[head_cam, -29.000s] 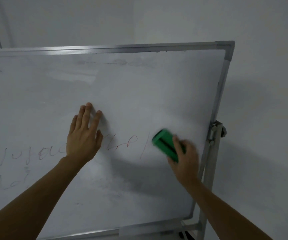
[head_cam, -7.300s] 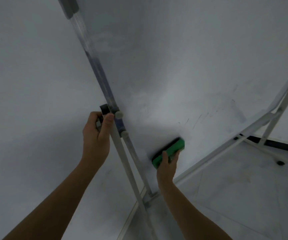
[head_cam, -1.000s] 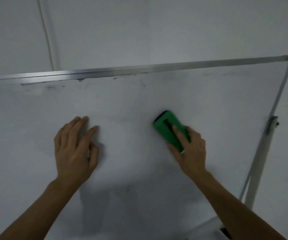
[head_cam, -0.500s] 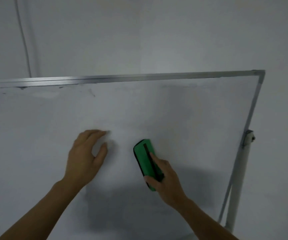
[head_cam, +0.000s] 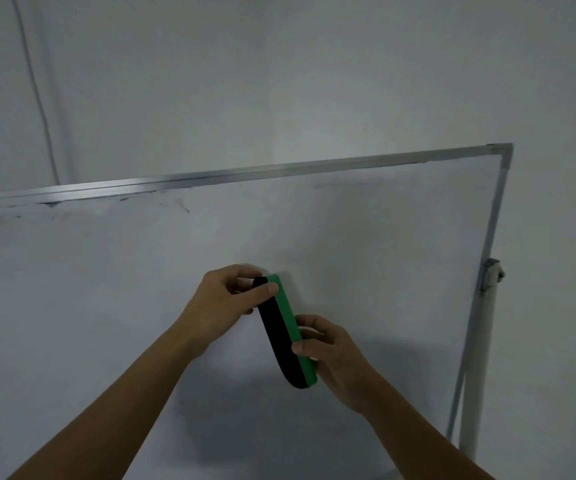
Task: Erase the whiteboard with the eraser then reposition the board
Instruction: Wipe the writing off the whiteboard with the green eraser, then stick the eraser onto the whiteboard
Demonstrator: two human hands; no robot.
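Head view: you hold the eraser [head_cam: 284,332] in both hands in front of the whiteboard [head_cam: 106,289], just past the middle of the picture toward 5 o'clock. It is turned edge-on to you, its long axis running from 11 o'clock to 5 o'clock, with the black felt strip on the left and the green back on the right. Your left hand [head_cam: 224,306] comes in from 7 o'clock and pinches the upper end between its thumb and curled fingers. Your right hand [head_cam: 331,351] comes in from 5 o'clock and grips the lower half, with its thumb on the near edge and its fingers curled round the green side. Whether the eraser touches the board surface cannot be told.

The board fills the lower two thirds of the picture and looks mostly wiped, with faint dark smudges [head_cam: 182,205] just under the top rail [head_cam: 279,169] toward 10 o'clock. At 3 o'clock a clamp knob [head_cam: 491,277] joins the right edge of the frame to the white stand post [head_cam: 477,358]. Behind the board is a plain wall [head_cam: 279,81], and a thin cable [head_cam: 37,91] runs down it at 10 o'clock.
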